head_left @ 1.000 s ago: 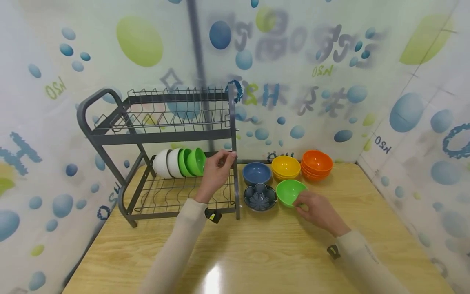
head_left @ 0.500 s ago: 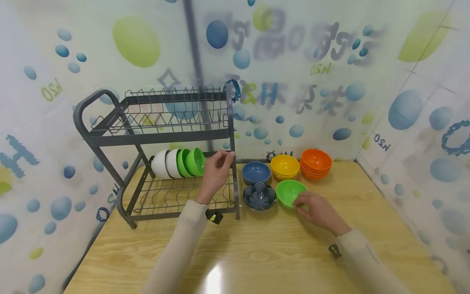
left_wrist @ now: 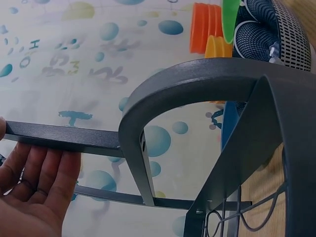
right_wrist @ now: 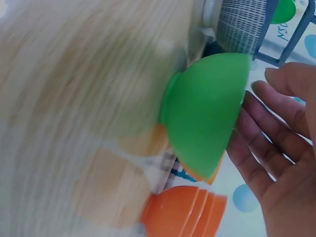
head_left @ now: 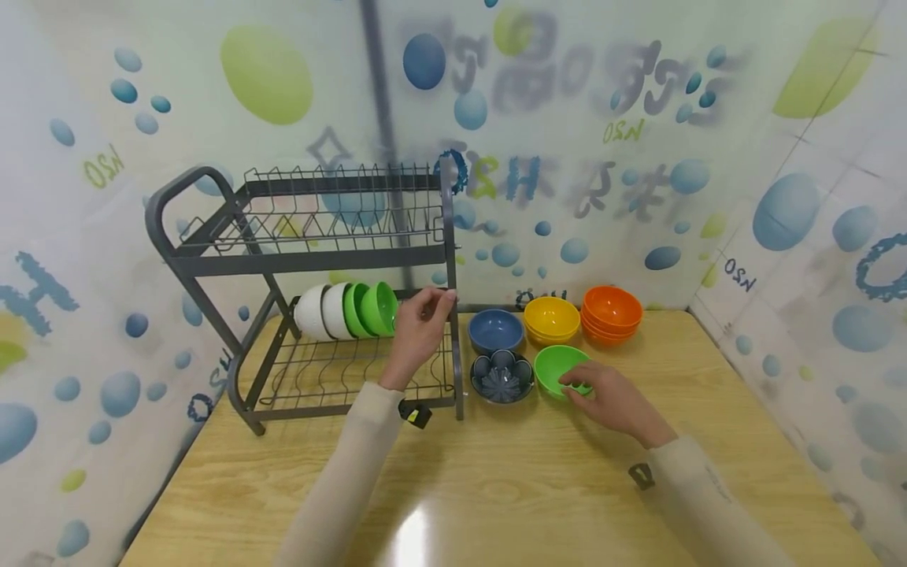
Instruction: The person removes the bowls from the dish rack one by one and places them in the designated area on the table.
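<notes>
At the right front post of the dark two-tier rack (head_left: 312, 261), my left hand (head_left: 418, 331) has its fingers under a bar and its thumb at the other side, seen in the left wrist view with the hand (left_wrist: 37, 182). My right hand (head_left: 612, 402) is over the right rim of a green bowl (head_left: 556, 366), upright on the table. In the right wrist view the fingers of this hand (right_wrist: 281, 138) are spread loosely beside the rim of the green bowl (right_wrist: 207, 106), with the thumb apart from it.
White bowls (head_left: 310, 313) and green bowls (head_left: 379, 309) stand on edge in the lower tier. Beside the rack are a blue bowl (head_left: 496, 331), a dark petal-patterned bowl (head_left: 501, 378), stacked yellow bowls (head_left: 551, 319) and stacked orange bowls (head_left: 612, 311). Patterned walls enclose the wooden table (head_left: 524, 488).
My right hand has risen slightly at the green bowl's rim, and its thumb and fingers have parted. The left hand keeps its place on the rack.
</notes>
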Demonstrator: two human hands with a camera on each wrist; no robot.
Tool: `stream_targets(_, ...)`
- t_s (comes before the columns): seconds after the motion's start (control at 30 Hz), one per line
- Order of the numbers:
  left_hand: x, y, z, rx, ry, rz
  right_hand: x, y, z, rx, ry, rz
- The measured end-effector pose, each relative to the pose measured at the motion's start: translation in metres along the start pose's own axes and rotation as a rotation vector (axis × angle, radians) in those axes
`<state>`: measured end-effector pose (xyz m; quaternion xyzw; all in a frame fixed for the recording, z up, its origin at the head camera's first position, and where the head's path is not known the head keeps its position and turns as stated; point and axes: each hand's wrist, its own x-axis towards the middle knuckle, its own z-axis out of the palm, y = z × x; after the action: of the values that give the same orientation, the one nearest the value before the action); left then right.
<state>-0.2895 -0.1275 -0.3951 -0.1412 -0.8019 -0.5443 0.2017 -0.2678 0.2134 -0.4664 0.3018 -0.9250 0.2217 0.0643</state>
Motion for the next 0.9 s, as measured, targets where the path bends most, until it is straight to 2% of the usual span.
stream_targets(0.2, 0.001, -0.001, 0.002, 0.009, -0.002, 0.000, 0.010, -0.013, -0.002, 0.036, 0.021, 0.002)
stream_targets(0.4, 0.001, -0.002, 0.003, 0.009, 0.002, 0.015, 0.026, -0.027, -0.004, 0.116, 0.061, -0.043)
stream_targets(0.67, 0.000, -0.001, 0.001, 0.008, -0.005, 0.014, 0.050, -0.047, -0.003, 0.219, 0.062, -0.114)
stream_targets(0.9, 0.001, 0.000, -0.003, 0.015, -0.027, 0.006, 0.073, -0.071, -0.006, 0.261, 0.075, -0.150)
